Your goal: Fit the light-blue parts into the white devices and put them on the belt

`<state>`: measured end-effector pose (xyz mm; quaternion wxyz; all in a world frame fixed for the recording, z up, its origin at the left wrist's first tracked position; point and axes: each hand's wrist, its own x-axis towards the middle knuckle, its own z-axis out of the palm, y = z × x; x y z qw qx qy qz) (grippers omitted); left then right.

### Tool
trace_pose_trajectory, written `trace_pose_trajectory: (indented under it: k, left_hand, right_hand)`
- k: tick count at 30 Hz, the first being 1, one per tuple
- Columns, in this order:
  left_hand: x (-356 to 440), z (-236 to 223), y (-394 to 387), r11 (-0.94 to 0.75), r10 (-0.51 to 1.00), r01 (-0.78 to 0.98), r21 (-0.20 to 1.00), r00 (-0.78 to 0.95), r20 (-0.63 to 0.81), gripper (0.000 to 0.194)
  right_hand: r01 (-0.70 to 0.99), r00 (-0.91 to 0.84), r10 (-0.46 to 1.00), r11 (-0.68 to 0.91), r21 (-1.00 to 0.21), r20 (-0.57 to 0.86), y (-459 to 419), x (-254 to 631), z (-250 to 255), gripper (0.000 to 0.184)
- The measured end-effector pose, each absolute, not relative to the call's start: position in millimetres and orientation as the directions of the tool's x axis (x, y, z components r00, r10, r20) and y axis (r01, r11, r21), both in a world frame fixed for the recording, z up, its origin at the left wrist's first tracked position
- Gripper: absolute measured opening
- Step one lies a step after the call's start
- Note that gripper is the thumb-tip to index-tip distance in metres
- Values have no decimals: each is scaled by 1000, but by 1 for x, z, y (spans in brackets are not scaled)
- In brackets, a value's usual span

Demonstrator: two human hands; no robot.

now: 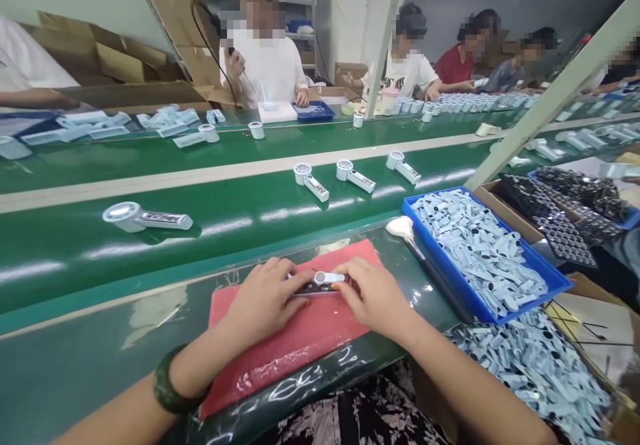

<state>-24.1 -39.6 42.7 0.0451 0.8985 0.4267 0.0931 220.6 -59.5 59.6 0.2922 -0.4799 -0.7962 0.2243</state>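
Observation:
My left hand [265, 296] is closed, thumb and fingers gripping the left end of a dark-faced strip-shaped part [315, 288]. Thumb and fingertips of my right hand [374, 293] pinch a small light-blue plastic piece [330, 277] with a ring-like round end. That piece lies over the dark part, close to my left fingertips; whether the two are joined I cannot tell. Both hands rest over a red mat [290, 345] on the workbench. My fingers hide much of the dark part.
Beyond the bench runs a green conveyor [240, 218] carrying several light-blue round-headed devices [313, 181]. To the right are a blue tray [565, 286] of small light-blue pieces, a brush [435, 275], a heap of similar pieces [540, 365] and a slanted post [550, 98]. Co-workers sit opposite.

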Motion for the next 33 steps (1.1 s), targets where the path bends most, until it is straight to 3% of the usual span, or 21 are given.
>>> trace_pose_trajectory:
  k: [2, 5, 8, 11, 14, 17, 20, 21, 24, 29, 33]
  left_hand:
    - [-26, 43, -39, -609, 792, 770, 188, 601, 105, 45]
    - [-33, 49, -42, -595, 797, 717, 363, 584, 153, 49]
    - [-35, 53, -47, -583, 794, 601, 548, 564, 226, 31]
    - [-33, 52, -50, -563, 804, 556, 612, 541, 248, 21]
    - [-29, 49, -49, -538, 824, 568, 623, 509, 247, 20]
    - [-26, 48, -48, -509, 845, 603, 614, 484, 225, 20]
    - [-26, 51, -50, -503, 847, 624, 597, 494, 197, 22]
    - [-27, 53, -51, -507, 841, 624, 595, 508, 186, 22]
    - [-29, 55, -57, -540, 817, 629, 560, 551, 169, 23]
    - [-23, 47, -67, -583, 802, 679, 445, 569, 183, 29]
    - [-19, 43, -72, -546, 831, 725, 420, 533, 159, 28]
  right_hand:
    - [690, -424, 889, 441, -574, 174, -62, 215, 61, 16]
    - [745, -481, 870, 471, -473, 110, -59, 200, 61, 19]
    - [773, -525, 848, 510, -378, 71, -55, 186, 63, 20]
    - [780, -537, 841, 525, -339, 65, -52, 182, 66, 19]
    - [761, -512, 854, 500, -412, 92, -50, 185, 65, 17]
    - [710, -428, 897, 411, -572, 112, -45, 190, 58, 17]
    - [590, -400, 916, 284, -756, 32, -39, 197, 48, 10]
    - [564, -415, 910, 258, -784, 2, -39, 199, 46, 16]
    - [593, -497, 867, 303, -746, -42, -43, 203, 47, 31]
    - [656, -568, 822, 418, -629, -46, -54, 199, 51, 32]
    - [663, -550, 834, 404, -630, -44, -55, 198, 48, 33]
